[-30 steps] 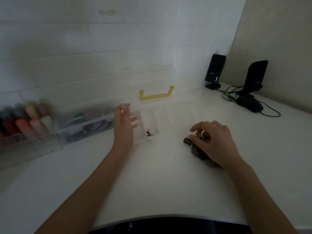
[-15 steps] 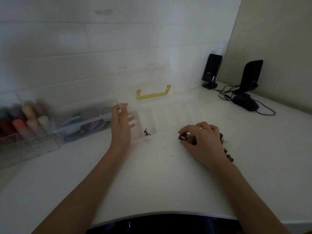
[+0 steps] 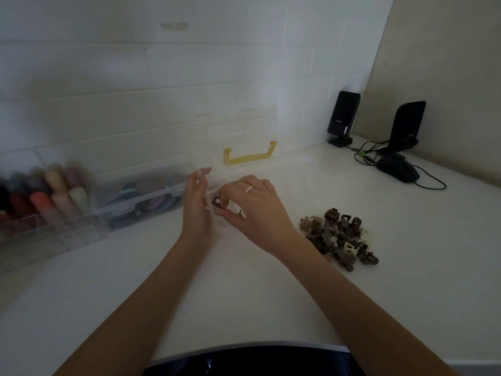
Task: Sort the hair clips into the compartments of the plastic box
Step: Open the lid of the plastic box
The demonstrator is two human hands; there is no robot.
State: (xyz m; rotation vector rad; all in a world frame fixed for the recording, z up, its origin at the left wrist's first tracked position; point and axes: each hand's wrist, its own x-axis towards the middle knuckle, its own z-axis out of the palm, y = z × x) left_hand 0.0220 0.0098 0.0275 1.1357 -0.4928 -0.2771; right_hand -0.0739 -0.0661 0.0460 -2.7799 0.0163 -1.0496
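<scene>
The clear plastic box (image 3: 287, 169) with a yellow handle (image 3: 249, 156) lies open on the white counter, its lid leaning on the tiled wall. My left hand (image 3: 196, 207) rests against the box's left end, fingers loosely apart. My right hand (image 3: 252, 207) hovers over the leftmost compartment, pinching a small dark brown hair clip (image 3: 216, 203) between thumb and fingers. A pile of brown and beige hair clips (image 3: 339, 237) lies on the counter to the right of my right forearm. The clip lying in the compartment is mostly hidden by my hands.
A clear bin of round pads (image 3: 146, 195) and an organiser of coloured tubes (image 3: 40, 204) stand at the left. Two black speakers (image 3: 343, 118) and a mouse (image 3: 397, 169) with cables sit at the back right corner.
My right hand left the pile with a dark clip and moved left to the box's leftmost compartment. The pile is now uncovered. My left hand stayed at the box's left end.
</scene>
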